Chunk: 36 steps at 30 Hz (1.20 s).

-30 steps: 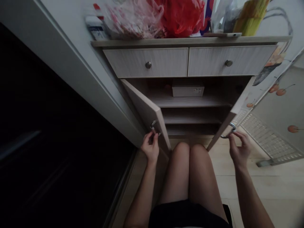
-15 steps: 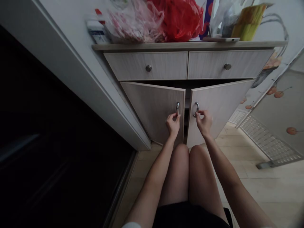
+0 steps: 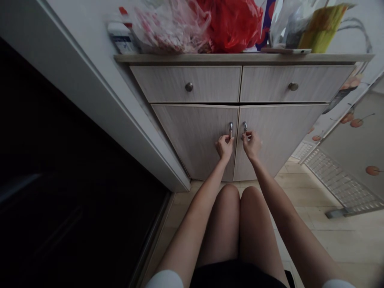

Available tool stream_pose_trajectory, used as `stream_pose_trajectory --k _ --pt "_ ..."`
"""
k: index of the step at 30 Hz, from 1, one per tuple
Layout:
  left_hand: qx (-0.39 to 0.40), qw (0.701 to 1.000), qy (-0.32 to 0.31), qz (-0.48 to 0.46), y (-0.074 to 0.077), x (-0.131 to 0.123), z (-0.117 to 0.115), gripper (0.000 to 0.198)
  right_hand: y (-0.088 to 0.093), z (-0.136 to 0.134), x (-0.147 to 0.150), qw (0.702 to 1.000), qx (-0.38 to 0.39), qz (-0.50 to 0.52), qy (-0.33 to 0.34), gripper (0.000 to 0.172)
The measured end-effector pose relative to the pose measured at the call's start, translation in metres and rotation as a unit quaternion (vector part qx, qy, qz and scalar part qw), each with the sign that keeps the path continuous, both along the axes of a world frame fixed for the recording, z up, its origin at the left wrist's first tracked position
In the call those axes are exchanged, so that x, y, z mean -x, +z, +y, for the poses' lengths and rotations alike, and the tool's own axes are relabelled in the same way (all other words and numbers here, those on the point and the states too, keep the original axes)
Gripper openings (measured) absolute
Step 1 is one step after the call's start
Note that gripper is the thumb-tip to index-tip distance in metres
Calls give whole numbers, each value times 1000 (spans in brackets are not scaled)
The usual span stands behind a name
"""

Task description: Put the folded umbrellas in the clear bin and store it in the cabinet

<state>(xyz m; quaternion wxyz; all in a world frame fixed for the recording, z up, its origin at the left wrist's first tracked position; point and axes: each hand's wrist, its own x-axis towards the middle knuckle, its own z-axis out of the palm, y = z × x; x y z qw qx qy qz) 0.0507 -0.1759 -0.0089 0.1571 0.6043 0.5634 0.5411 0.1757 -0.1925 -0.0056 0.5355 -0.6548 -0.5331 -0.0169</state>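
A pale wood-grain cabinet stands in front of me, its left door (image 3: 195,136) and right door (image 3: 285,136) almost flush with the frame. My left hand (image 3: 225,147) pinches the lower part of the left door handle (image 3: 231,127), a curved metal pull. Beside it, my right hand (image 3: 252,145) grips the right door handle (image 3: 245,127) between thumb and fingers. A thin dark gap shows along the doors' top edge, and the cabinet's inside is hidden.
Two drawers with round knobs (image 3: 189,87) sit above the doors. On the cabinet top (image 3: 186,59) are a red plastic bag (image 3: 234,28), a clear bag (image 3: 171,30), a white bottle (image 3: 121,38) and a yellow packet (image 3: 325,28). A cherry-patterned panel (image 3: 357,160) stands at right.
Both doors have swung inward from partly open to nearly closed, with my hands moving forward on the handles. The dark opening between them is gone.
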Motion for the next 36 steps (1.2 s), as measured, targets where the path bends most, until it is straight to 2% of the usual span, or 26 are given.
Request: stream_pose_trajectory --k 14,23,36 --pt "23 999 6 21 5 -5 23 5 0 30 0 1000 14 20 10 36" --pt "23 999 0 22 6 -6 29 6 2 32 3 1000 28 13 -5 37" --pt "24 999 -5 43 9 -5 31 7 -1 35 1 1000 18 20 13 35"
